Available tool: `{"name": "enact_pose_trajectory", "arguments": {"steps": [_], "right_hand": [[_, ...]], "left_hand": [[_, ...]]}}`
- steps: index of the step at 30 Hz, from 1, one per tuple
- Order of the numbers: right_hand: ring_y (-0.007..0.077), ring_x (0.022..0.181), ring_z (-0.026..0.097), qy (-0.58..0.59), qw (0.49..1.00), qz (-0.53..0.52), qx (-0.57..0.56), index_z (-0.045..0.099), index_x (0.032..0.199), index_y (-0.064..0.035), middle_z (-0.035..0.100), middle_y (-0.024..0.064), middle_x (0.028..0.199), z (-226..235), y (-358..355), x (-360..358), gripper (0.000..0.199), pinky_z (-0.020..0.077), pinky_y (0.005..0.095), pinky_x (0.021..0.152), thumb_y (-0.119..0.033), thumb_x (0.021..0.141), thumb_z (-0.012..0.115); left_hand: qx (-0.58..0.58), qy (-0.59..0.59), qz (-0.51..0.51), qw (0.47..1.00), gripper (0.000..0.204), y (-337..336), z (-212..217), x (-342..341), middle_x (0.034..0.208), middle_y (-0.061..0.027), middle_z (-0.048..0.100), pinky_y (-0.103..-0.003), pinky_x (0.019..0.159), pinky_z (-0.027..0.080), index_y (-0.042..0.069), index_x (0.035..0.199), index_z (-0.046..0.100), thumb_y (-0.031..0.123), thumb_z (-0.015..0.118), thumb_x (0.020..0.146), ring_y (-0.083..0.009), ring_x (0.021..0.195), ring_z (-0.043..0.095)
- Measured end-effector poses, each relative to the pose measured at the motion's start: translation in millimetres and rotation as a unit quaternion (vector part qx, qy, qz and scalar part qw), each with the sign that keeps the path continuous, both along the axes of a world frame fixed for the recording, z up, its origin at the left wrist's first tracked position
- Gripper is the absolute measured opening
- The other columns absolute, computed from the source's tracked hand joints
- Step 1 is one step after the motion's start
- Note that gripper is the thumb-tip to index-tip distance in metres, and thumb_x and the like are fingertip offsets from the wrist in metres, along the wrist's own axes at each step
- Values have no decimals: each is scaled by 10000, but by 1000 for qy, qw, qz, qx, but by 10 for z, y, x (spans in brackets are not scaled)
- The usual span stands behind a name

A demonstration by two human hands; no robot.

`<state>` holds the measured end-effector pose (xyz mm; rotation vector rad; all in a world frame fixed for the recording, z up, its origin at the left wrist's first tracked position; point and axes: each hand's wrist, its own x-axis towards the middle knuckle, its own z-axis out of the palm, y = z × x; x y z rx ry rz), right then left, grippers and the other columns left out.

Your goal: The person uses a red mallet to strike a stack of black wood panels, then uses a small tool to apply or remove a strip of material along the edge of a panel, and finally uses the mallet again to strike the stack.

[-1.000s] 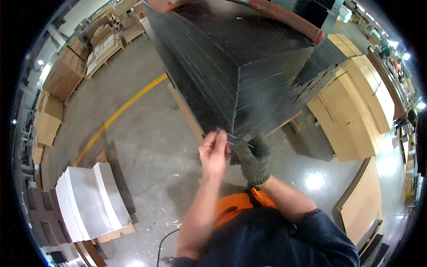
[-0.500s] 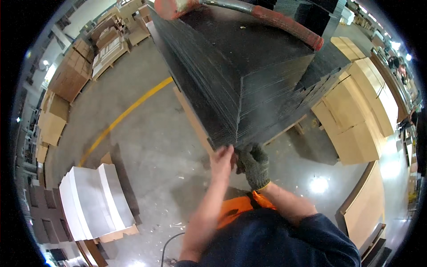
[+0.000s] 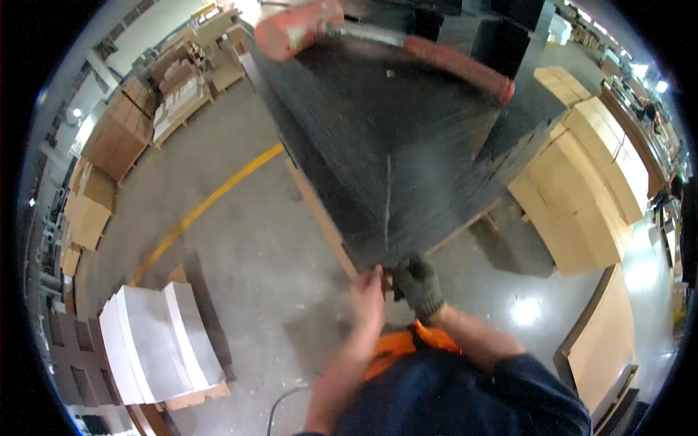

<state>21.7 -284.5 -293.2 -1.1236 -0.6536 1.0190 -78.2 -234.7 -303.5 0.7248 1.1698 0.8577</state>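
Brown cardboard boxes (image 3: 120, 134) stacked on pallets at far left, beyond the yellow floor line (image 3: 211, 203). More flat tan cartons (image 3: 87, 211) leaning below those. Tall pale stacks at right (image 3: 582, 196), possibly packaged boards, hard to tell through blur. No labels, signs or screens discernible anywhere.

Dim fisheye view, floor glare (image 3: 525, 310), blurred edges.

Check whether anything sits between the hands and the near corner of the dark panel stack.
Nothing visible does. The bare left hand and the gloved right hand are both right at the lower corner of the dark panel stack, with no object between them.
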Motion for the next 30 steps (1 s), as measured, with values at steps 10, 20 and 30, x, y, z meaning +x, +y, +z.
{"name": "enact_pose_trajectory", "arguments": {"steps": [10,20,30], "right_hand": [[162,858,577,-79,993,-74,42,498,1111,-55,604,75,1020,-201,127,143,235,511,346,733,-33,921,634],[157,832,592,-188,973,-109,74,488,1128,-53,592,59,948,-163,82,207,285,504,314,706,-40,903,663],[194,764,668,-101,990,-63,-77,468,1105,-55,646,100,882,-680,-208,294,157,535,307,603,-38,980,562]], "left_hand": [[188,-80,41,978,251,-92,105,71,714,15,585,-225,574,369,77,835,606,267,615,998,-56,635,489],[258,-32,84,962,273,-231,77,72,766,22,599,-218,552,359,78,837,579,277,563,1024,-42,632,483],[150,363,-319,863,305,-54,-350,-208,724,-58,681,-295,523,483,28,871,666,326,680,933,-168,587,637]]}}
